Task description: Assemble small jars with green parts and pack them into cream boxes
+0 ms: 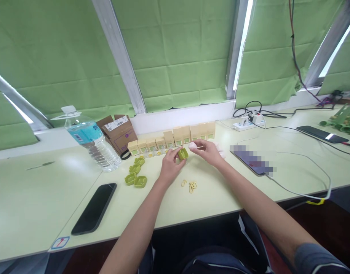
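Note:
My left hand (170, 163) is closed around a small green case (182, 153), held just above the pale desk (220, 190). My right hand (206, 149) pinches something small and pale next to the case; I cannot make out what it is. Behind both hands stands a row of small cream boxes (175, 139) with green labels. Several more green cases (135, 174) lie to the left of my left hand. A few yellow rubber bands (190, 185) lie on the desk just in front of my hands.
A tilted water bottle (91, 139) and a brown cardboard box (119, 133) are at the back left. A black phone (95, 207) lies front left. Another phone (253, 161) with a cable lies right of my hands. A power strip (247, 122) and cables sit by the window.

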`<state>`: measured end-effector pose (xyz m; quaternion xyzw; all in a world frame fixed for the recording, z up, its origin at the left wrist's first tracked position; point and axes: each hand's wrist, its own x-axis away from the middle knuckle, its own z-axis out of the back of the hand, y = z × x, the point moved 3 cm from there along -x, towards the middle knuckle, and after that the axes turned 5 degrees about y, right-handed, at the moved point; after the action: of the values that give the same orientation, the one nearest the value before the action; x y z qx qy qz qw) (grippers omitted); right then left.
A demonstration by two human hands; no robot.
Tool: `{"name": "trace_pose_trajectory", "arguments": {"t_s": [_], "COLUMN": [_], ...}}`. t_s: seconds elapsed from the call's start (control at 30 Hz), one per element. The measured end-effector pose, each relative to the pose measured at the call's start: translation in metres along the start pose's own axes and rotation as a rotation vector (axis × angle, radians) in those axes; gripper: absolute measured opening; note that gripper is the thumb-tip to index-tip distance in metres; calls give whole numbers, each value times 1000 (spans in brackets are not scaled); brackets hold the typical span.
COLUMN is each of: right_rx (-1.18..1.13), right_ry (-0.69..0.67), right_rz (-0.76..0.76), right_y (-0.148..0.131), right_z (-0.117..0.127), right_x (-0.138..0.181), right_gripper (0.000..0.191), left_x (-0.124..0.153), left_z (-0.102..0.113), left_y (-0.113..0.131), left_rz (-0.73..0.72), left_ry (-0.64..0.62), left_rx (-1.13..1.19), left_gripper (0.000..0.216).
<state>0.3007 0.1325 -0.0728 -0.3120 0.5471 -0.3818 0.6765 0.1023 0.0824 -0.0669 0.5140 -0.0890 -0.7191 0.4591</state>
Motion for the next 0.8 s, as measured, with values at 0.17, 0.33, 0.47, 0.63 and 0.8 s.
{"name": "trace_pose_trajectory", "arguments": {"t_s": [0.17,0.33,0.47,0.63,0.8], "right_rx": [-221,-354,-267,-183,-168], "right_ry": [-70,-73,-44,-51,-54], "right_rz": [-66,-165,-167,-146,-106], "right_y": [-12,-14,-16,-16,-14], "right_z": [-12,-16,-15,-16,-16], "right_x": [5,7,9,9,8], "right_gripper": [47,46,41,38,38], "left_x": [0,1,1,1,0], "left_z": [2,2,2,2,2], "left_y": [1,2,0,1,2], "left_rz": [-21,-32,-28,-21,-66], "left_ry": [52,64,68,57,40], "left_rx": [-54,-73,-85,-74,-51], "left_gripper": [51,50,47,46,46]}}
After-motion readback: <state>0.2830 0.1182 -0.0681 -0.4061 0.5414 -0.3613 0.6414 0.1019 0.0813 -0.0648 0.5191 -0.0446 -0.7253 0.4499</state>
